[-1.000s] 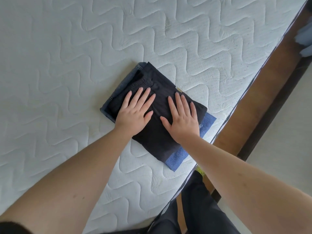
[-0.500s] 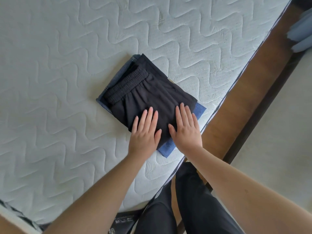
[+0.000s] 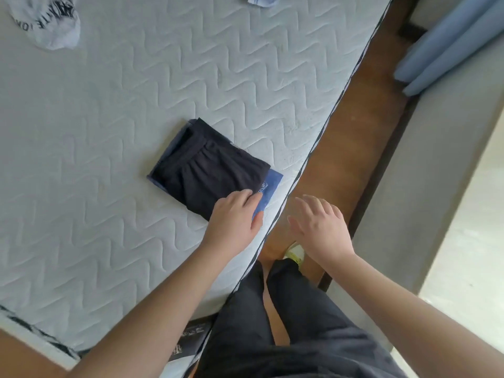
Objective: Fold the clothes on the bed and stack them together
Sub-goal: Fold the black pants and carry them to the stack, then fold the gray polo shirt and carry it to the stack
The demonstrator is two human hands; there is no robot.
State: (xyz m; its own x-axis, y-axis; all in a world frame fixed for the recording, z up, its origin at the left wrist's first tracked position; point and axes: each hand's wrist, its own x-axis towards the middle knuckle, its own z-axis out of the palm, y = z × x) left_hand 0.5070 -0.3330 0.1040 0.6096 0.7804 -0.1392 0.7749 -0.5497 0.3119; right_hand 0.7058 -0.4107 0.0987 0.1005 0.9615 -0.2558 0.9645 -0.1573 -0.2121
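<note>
A folded black garment (image 3: 210, 170) with an elastic waistband lies on top of a folded blue garment (image 3: 268, 186) near the right edge of the white quilted mattress (image 3: 109, 132). My left hand (image 3: 234, 216) rests at the near corner of this stack, fingertips on the black and blue cloth. Off the bed, my right hand (image 3: 317, 225) hovers above the floor with fingers spread and holds nothing.
A white garment with black lettering (image 3: 45, 20) lies crumpled at the mattress's far left. A pale blue piece of cloth (image 3: 259, 0) shows at the top edge. Brown wooden floor (image 3: 354, 132) runs along the bed; blue curtains (image 3: 450, 42) hang at right.
Both hands slid back off the black garment toward me. The right hand left the stack and moved past the bed edge; the left stays at the near corner. The view has widened.
</note>
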